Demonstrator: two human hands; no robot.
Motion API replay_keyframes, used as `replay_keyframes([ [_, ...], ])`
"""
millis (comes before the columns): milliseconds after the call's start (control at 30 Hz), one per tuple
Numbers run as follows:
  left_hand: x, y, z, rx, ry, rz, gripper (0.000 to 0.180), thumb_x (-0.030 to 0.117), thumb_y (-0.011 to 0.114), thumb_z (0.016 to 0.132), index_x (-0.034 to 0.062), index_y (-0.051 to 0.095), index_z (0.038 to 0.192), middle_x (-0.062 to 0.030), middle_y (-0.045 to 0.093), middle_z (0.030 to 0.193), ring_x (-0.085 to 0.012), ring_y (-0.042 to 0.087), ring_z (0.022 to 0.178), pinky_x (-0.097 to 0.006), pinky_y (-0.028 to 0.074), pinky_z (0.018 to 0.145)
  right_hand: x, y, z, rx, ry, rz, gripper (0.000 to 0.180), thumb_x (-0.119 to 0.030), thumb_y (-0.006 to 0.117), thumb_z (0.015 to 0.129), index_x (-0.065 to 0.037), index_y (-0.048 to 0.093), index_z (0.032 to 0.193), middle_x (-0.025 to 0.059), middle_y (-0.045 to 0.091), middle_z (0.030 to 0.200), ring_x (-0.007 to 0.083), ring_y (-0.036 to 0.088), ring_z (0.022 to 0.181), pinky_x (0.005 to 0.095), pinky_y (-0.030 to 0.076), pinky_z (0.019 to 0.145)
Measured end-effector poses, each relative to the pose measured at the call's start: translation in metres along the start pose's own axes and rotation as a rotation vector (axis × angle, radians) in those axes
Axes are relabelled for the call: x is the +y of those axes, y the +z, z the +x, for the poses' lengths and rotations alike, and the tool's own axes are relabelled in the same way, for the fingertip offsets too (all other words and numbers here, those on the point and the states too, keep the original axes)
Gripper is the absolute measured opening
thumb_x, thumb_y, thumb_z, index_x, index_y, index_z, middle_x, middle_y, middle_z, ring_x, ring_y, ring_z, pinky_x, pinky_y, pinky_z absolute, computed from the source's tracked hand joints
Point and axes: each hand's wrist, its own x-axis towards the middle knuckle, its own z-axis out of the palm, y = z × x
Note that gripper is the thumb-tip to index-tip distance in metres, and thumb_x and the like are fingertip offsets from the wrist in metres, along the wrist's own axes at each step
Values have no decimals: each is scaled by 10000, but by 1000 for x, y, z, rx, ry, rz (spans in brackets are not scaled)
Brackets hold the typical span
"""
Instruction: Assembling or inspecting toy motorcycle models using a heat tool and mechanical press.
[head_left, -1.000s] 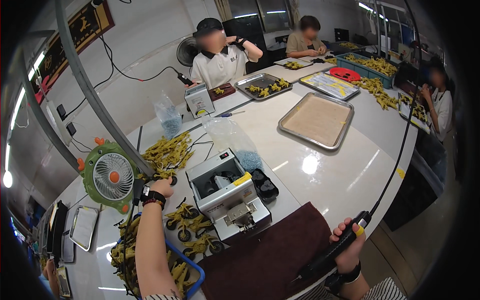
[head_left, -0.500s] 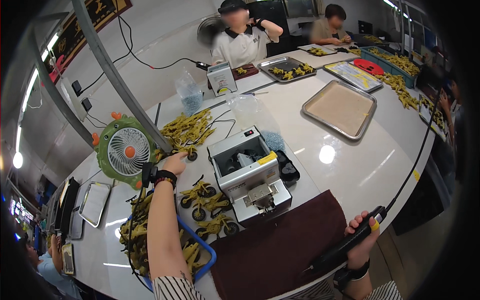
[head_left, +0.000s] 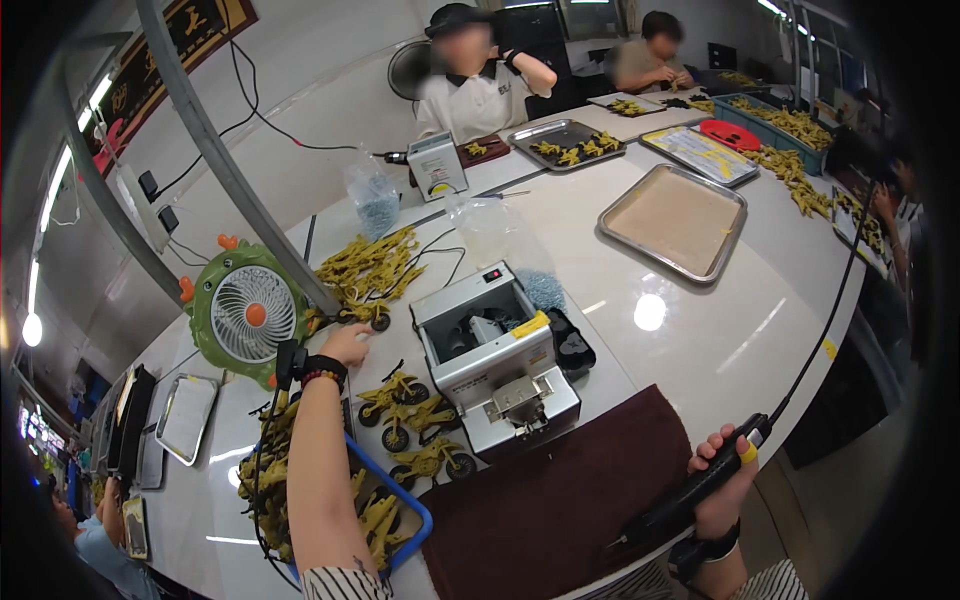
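Observation:
My left hand (head_left: 346, 346) is over the table near the fan, fingers partly stretched and nothing visible in them. Just beyond its fingertips stands a yellow-green toy motorcycle (head_left: 376, 314) with black wheels. My right hand (head_left: 722, 478) is closed round a black corded electric screwdriver (head_left: 672, 512), its tip pointing left, low over a dark brown cloth (head_left: 560, 490). Between my hands sits a silver screw-feeding machine (head_left: 500, 360). Several more toy motorcycles (head_left: 430, 460) stand beside its left side.
A blue-rimmed basket (head_left: 418, 540) of yellow-green parts lies under my left forearm. Nearby are a green fan (head_left: 250, 305), a metal post (head_left: 235, 165), a pile of parts (head_left: 370, 268) and a bag of screws (head_left: 540, 285). A metal tray (head_left: 672, 222) lies farther right; two people sit beyond.
My left hand has drawn back slightly toward me from the standing motorcycle, which stays behind. My right hand keeps the screwdriver in about the same place. The view has shifted a little.

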Motion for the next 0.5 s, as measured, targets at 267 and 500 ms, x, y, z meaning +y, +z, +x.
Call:
replay_keyframes([
  [267,2,0,-4,-145,-41,-57,645,82,476,641,112,371,1276,-107,570,659,-175,522,539,-289,404,504,-1,3,-2,-18,21,-24,196,-233,575,766,-96,461,849,8,486,714,116,489,637,229,427,549],
  [500,-15,13,6,-138,-17,-35,693,77,465,618,124,340,1298,-112,569,658,-179,521,526,-280,403,492,-1,0,-2,3,21,-20,228,-253,589,740,-98,458,844,20,469,714,135,465,634,260,393,553],
])
